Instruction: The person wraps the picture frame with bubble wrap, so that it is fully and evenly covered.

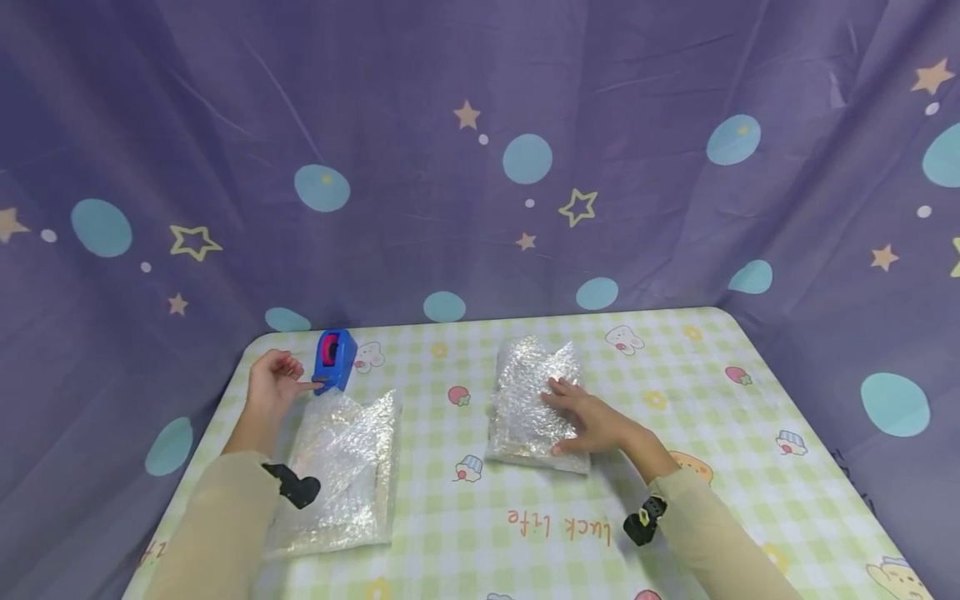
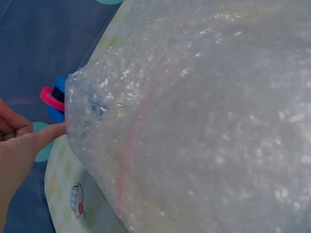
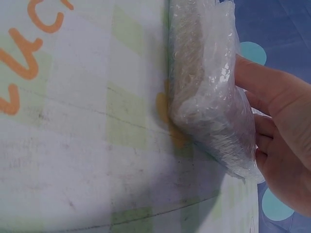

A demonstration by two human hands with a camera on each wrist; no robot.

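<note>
My left hand [image 1: 273, 382] is at the far left of the table, its thumb reaching to the front end of a blue tape dispenser [image 1: 343, 367] with a pink core. The other fingers are bent and no held thing shows among them. Below that hand lies a bubble wrap bag [image 1: 348, 475], which fills much of the left wrist view and partly hides the dispenser. My right hand [image 1: 596, 417] rests with spread fingers on a bubble-wrapped package [image 1: 525, 408] right of centre. In the right wrist view this package [image 3: 209, 97] looks thick, with the hand along its side.
A green-and-white checked tablecloth [image 1: 442, 492] with printed figures covers the table. Behind and at both sides hangs a purple curtain [image 1: 420, 167] with stars and blue ovals. Black wrist mounts [image 1: 296, 487] sit on both sleeves.
</note>
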